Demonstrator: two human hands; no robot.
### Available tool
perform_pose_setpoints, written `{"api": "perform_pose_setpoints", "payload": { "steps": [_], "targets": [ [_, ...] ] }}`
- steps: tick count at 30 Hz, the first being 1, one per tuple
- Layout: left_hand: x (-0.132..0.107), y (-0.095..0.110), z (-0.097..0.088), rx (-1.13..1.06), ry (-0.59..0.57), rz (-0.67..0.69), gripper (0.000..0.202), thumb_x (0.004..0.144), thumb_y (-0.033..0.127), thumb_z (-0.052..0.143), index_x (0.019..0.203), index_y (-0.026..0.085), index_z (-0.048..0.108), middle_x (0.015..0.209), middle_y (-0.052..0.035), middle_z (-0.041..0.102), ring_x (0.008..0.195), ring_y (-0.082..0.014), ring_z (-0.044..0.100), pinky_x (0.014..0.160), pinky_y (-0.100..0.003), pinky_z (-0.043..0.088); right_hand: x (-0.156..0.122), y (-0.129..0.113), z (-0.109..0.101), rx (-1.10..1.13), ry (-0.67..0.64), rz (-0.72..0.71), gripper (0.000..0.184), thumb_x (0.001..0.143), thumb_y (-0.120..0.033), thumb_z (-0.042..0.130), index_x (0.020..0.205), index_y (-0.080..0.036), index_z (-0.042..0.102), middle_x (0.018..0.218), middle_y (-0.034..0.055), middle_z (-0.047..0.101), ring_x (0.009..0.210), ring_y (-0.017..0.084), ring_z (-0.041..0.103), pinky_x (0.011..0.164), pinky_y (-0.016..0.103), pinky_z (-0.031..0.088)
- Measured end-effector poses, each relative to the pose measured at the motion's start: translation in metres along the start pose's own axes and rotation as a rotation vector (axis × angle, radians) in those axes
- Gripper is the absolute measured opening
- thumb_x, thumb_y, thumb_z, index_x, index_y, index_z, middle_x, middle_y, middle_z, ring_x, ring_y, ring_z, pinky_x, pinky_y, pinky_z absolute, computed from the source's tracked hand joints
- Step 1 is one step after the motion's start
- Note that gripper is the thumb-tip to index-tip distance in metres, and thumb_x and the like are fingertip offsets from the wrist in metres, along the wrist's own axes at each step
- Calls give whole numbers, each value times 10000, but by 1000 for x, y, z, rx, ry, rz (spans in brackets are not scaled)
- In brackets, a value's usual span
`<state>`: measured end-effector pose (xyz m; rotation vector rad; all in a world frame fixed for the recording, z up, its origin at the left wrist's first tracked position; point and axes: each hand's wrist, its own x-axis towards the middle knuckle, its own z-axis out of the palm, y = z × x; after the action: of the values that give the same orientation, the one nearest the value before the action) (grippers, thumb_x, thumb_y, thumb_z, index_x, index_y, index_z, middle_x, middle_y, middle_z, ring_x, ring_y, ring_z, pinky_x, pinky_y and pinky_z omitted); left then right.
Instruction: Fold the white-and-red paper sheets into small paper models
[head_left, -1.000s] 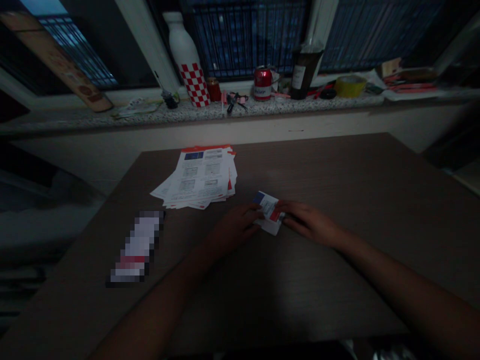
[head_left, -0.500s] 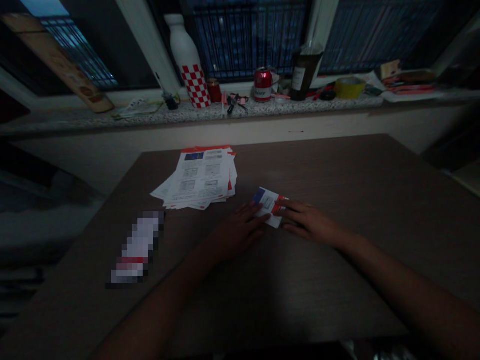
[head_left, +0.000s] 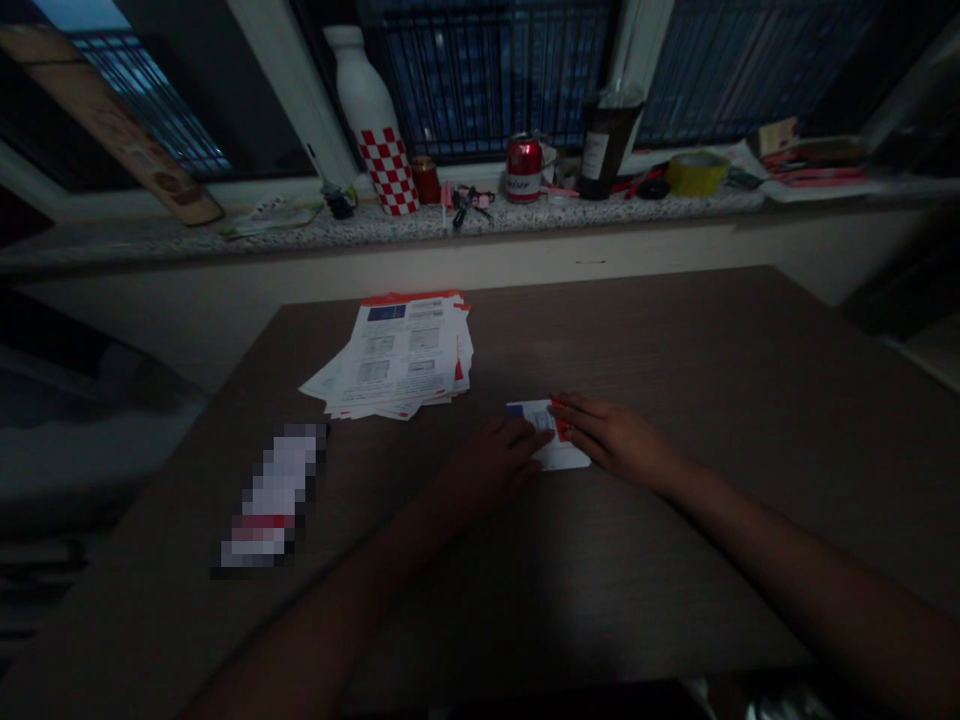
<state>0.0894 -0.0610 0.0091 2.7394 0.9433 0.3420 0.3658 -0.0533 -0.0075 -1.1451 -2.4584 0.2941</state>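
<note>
A small folded sheet of paper [head_left: 564,459], printed in blue, white and red, lies on the brown table between my hands. My left hand [head_left: 491,455] rests over its left part, with fingers stretched across the print. From the right, my right hand [head_left: 611,435] lies with extended fingers on the red edge and the right end of the sheet. Both hands press down flat and grip nothing. My fingers hide parts of the paper's left and right sides. Farther back on the left is a fanned stack of printed sheets [head_left: 397,360] with red edges.
A phone-like slab with a pixelated face [head_left: 274,495] lies at the left of the table [head_left: 712,350]. Along the stone windowsill [head_left: 300,235] stand a white bottle with red checks [head_left: 386,165], a red can [head_left: 523,168], a dark container [head_left: 604,150] and a yellow tape roll [head_left: 694,174].
The folded paper has turned to lie nearly straight and has shifted slightly towards me. My left hand has moved a little right, with its fingers farther over the sheet.
</note>
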Motion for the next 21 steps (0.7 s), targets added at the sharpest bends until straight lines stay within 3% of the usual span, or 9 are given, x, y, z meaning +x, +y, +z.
{"api": "perform_pose_setpoints", "payload": {
  "steps": [6,12,21],
  "targets": [
    [-1,-3,9,22,35,-93,677,1056,445,577,1640,163,382,1716,-170,386,1593,-312,365,1310,-538,293,1,-4,-1,8,-17,27,503,1119,-367,469,1599,-222,511,1633,128,535,1479,299,545,1200,537,499],
    [0,0,6,34,9,-119,683,1051,476,551,1643,174,393,1716,-143,398,1596,-279,372,1329,-524,249,5,-13,4,-41,7,68,587,1133,-459,416,1657,-195,421,1662,154,490,1535,314,472,1244,555,441],
    [-3,0,8,51,33,-139,662,1058,504,530,1642,224,392,1721,-122,395,1586,-285,386,1319,-568,230,-3,-9,17,-165,-20,73,655,1139,-497,372,1715,-202,275,1735,130,345,1618,296,303,1305,564,327]
  ]
}}
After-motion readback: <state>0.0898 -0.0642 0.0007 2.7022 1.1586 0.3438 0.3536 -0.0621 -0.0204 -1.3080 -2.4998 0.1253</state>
